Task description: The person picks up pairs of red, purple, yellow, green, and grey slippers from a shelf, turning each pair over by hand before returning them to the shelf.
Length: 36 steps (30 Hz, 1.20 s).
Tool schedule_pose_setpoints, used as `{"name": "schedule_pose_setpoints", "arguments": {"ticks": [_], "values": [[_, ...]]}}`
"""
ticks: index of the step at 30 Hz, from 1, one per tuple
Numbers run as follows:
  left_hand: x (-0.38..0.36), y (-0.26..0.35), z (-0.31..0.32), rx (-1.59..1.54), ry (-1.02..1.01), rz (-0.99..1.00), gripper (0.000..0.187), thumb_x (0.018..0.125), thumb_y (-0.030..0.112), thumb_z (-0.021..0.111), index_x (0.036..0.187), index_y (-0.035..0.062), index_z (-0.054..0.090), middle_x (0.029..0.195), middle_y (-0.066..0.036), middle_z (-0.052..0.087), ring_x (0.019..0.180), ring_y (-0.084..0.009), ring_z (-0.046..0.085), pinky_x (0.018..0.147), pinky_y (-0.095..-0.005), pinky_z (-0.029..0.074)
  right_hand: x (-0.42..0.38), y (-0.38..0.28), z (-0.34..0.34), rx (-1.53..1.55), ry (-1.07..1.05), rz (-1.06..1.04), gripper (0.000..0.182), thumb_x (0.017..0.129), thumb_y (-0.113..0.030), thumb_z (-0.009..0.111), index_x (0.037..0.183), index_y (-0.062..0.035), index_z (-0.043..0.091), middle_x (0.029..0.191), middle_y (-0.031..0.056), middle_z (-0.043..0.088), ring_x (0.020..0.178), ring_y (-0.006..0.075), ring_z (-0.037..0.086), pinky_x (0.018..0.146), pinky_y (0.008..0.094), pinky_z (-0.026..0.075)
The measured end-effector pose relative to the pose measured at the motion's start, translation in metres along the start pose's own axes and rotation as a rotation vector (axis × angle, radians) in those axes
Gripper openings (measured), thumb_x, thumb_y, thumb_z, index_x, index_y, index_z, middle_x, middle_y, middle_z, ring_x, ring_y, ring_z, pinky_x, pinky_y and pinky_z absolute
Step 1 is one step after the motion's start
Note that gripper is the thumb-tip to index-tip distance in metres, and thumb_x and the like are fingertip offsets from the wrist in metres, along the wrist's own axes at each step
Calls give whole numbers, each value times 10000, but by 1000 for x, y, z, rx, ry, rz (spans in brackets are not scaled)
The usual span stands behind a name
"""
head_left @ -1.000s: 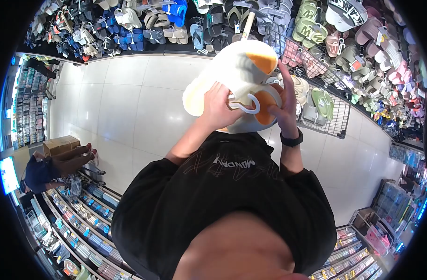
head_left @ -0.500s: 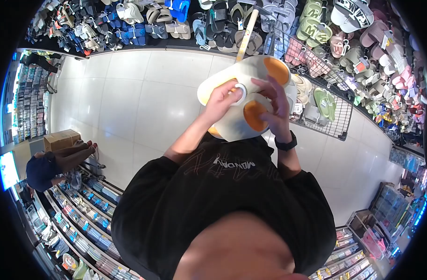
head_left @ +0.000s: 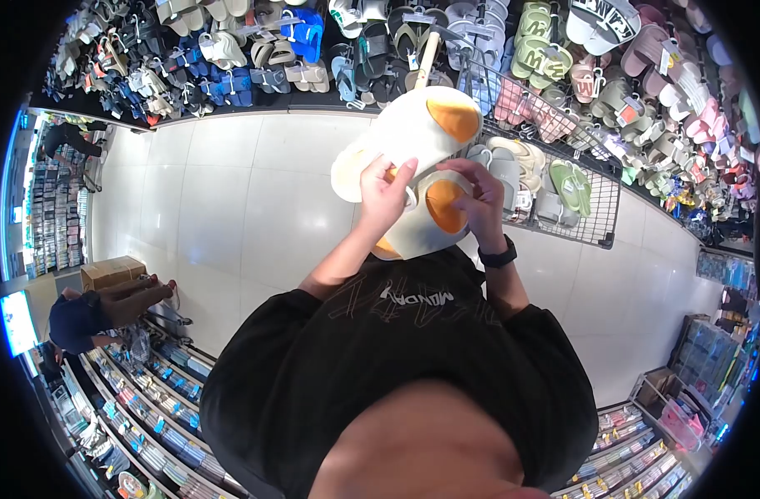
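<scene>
I hold a pair of white slippers with big orange round patches, like fried eggs, in front of my chest. My left hand is closed, pinching between the two slippers beside a white ring-like piece. The upper slipper points away from me, its sole side hidden. My right hand has its fingers curled at the edge of the lower slipper, thumb by the orange patch.
Beyond the slippers stands a wire shopping cart holding green slippers and grey ones, with a pale handle. Racks of sandals line the far side. A person bends at the left by a cardboard box.
The upper slipper has tipped up and away from the lower one, opening a gap between them. Both hands have shifted slightly; the right hand has moved a little left and down.
</scene>
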State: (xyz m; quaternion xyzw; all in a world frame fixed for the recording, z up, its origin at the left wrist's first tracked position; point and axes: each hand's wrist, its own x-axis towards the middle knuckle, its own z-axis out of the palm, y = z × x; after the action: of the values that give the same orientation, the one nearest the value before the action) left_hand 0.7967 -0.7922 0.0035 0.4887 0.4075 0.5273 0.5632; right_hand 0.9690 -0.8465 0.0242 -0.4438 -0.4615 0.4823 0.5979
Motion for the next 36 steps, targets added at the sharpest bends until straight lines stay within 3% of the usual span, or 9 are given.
{"name": "schedule_pose_setpoints", "arguments": {"ticks": [2, 5, 8, 14, 16, 22, 28, 30, 36], "values": [[-1, 15, 8, 29, -8, 142, 100, 892, 54, 654, 838, -16, 608, 720, 16, 588, 613, -42, 458, 549, -212, 363, -2, 2, -3, 29, 54, 37, 569, 543, 75, 490, 1100, 55, 599, 1130, 154, 650, 1108, 226, 600, 988, 323, 451], [0, 15, 5, -5, -45, 144, 208, 886, 88, 676, 762, -21, 549, 672, 7, 543, 591, -67, 440, 533, -253, 366, -3, 2, -9, 91, 116, 72, 540, 548, 80, 492, 1073, 50, 615, 1123, 144, 653, 1106, 218, 598, 994, 317, 440], [3, -17, -10, 271, -100, 125, 273, 870, 116, 699, 717, -5, 508, 638, -21, 507, 578, -93, 443, 524, -287, 379, -3, 5, -11, 78, 96, 46, 512, 569, 94, 496, 1062, 43, 625, 1107, 115, 656, 1104, 196, 592, 1007, 304, 418], [-2, 6, 1, 555, -208, 143, 260, 880, 164, 688, 751, -1, 536, 579, -31, 470, 512, -102, 402, 486, -285, 361, -5, 11, -9, -46, 17, -22, 479, 562, 62, 527, 1029, 32, 625, 1073, 84, 643, 1085, 189, 586, 994, 288, 412], [-2, 7, 1, 447, -234, 48, 209, 898, 166, 668, 817, -2, 573, 574, 6, 476, 508, -74, 400, 475, -267, 353, -6, 11, -6, -53, 38, -30, 463, 558, 46, 541, 1012, 24, 629, 1057, 71, 636, 1063, 188, 587, 984, 286, 415], [4, 12, -4, 333, -306, -110, 193, 911, 143, 659, 799, 12, 572, 593, 60, 463, 526, -18, 381, 465, -229, 327, -20, 19, -4, -6, 244, -6, 720, 504, 36, 536, 1222, -1, 503, 1220, 91, 517, 1039, 215, 576, 1003, 336, 424], [27, 34, -16, 306, -466, -193, 153, 913, 122, 657, 810, 38, 581, 616, 100, 437, 542, 3, 354, 472, -206, 292, -14, -19, 13, 204, 407, 35, 1031, 479, 18, 528, 1469, -55, 245, 1433, 128, 362, 1248, 299, 482, 981, 369, 472], [27, 33, -19, 256, -507, -232, 68, 926, 105, 633, 919, 37, 634, 640, 118, 435, 553, 11, 348, 493, -191, 282, -11, -2, 2, 247, 343, 34, 1076, 475, 25, 525, 1499, -68, 208, 1442, 137, 372, 1215, 300, 501, 949, 366, 481], [16, 22, -13, 87, -457, -320, 83, 928, 112, 631, 945, 32, 643, 671, 101, 477, 577, 2, 380, 520, -196, 318, -17, -6, 3, 280, 269, 146, 1134, 472, 40, 485, 1537, -90, 118, 1457, 159, 365, 1219, 296, 500, 985, 365, 460]]}}
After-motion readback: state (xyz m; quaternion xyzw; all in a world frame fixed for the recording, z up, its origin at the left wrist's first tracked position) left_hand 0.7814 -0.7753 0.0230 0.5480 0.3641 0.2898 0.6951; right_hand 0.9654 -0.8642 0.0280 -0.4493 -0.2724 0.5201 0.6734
